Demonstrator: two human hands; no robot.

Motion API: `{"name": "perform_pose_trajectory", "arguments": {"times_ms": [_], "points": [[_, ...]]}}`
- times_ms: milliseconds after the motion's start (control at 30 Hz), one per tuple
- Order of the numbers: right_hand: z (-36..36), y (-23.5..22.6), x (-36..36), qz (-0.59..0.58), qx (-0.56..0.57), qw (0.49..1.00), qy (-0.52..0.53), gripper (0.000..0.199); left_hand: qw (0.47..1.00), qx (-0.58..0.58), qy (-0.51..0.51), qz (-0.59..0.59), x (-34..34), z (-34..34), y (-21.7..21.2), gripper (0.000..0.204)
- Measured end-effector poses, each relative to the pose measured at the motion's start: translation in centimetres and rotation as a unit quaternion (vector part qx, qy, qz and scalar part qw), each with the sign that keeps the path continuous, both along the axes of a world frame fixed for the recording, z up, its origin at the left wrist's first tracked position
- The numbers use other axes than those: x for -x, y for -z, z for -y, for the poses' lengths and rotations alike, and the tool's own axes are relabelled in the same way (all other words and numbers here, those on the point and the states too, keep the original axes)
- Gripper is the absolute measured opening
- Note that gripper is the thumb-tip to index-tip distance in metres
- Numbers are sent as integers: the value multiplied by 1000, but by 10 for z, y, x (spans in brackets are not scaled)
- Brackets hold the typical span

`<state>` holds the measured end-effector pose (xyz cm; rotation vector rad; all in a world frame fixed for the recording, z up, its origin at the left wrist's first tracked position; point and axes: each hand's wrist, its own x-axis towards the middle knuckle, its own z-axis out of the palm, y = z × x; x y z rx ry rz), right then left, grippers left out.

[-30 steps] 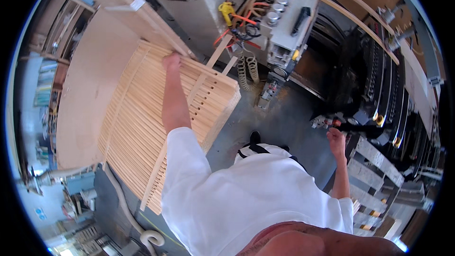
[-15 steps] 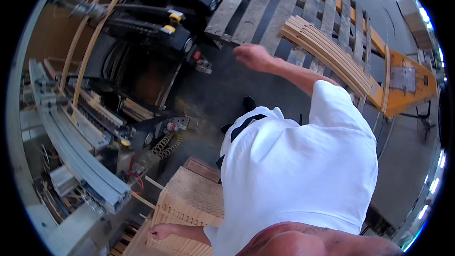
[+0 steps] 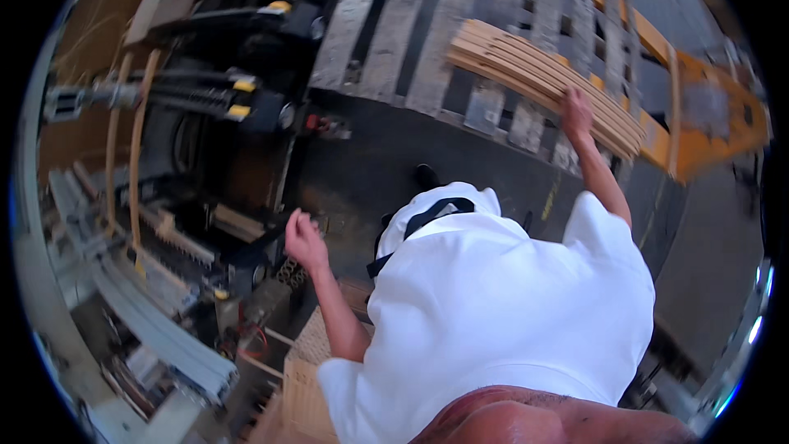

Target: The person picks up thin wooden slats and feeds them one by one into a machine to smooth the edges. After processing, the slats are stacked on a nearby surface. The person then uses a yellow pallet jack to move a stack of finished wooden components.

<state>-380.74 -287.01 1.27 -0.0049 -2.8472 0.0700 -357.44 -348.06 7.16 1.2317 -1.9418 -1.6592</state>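
On the right, a stack of long wooden slats (image 3: 526, 62) lies across a weathered wooden pallet (image 3: 386, 33). My right hand (image 3: 577, 111) is at the near edge of this stack, its fingers bent and pressed together on the slats; the fingertips are partly blurred. To the left, my left hand (image 3: 306, 244) hangs in front of the machine (image 3: 271, 107) with nothing in it. Its fingers are loosely bent and somewhat apart. The forearm passes above a pile of light wooden pieces (image 3: 308, 399).
A yellow pallet jack (image 3: 715, 107) stands at the far right, with wooden strips (image 3: 674, 115) upright against it. Grey metal rails (image 3: 164, 329) run along the machine at the left. Two upright wooden strips (image 3: 140, 156) stand in the machine. Dark floor (image 3: 370, 148) separates machine and pallet.
My right hand has moved right, from above the pallet's near corner to the slat stack. My left hand has risen from the wooden pile to beside the machine, its fingers loosening. The view has shifted.
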Motion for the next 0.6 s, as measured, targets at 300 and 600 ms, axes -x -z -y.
{"name": "perform_pose_trajectory", "arguments": {"times_ms": [300, 600], "points": [[3, -7, -10, 27, -73, 997, -23, 22, 976, 212, 53, -9, 85, 112, -6, 19], [24, -3, -1, 67, -138, 985, 72, 21, 921, 381, -20, 72, 140, 307, -23, 21]]}}
